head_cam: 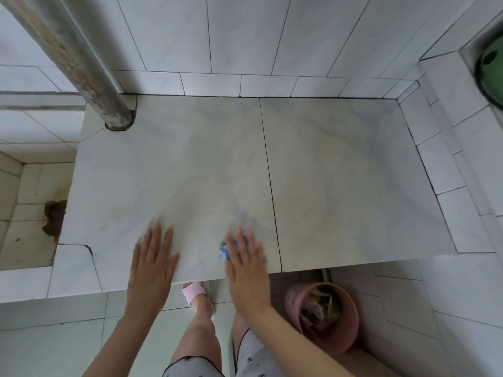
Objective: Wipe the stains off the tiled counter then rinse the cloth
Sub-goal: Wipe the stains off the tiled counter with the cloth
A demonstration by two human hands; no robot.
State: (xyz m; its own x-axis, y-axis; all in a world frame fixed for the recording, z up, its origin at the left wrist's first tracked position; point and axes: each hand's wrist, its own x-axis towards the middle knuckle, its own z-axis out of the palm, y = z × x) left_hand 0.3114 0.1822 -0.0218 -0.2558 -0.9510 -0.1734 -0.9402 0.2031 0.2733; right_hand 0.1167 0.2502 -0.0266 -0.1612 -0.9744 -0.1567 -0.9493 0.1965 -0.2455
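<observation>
The worktop [340, 172], two large pale marbled tiles meeting at a dark joint, spread away beyond both hands. A lower tiled basin [27, 213] sat out past the left hand [152, 265]; it looked the likely place for rinsing, though no tap showed. A pink bucket [324, 311] stood on the floor below the right hand [246, 270].

The left hand lay flat near the front edge, fingers straight and spread, holding nothing. The right hand, just beside it, was flat too. Its straight fingers pressed down on the cloth [224, 251], a small blue-and-white piece mostly hidden beneath them, with only a corner showing on the side toward the left hand.

Wiping seemed barely begun. It would go best with the palm's weight kept over the cloth, in overlapping strokes drawn from the far wall back to the front edge. The joint to the right of the right hand would need extra passes. So would a faint yellowish patch [117, 213] past the left hand, which could brace meanwhile.
</observation>
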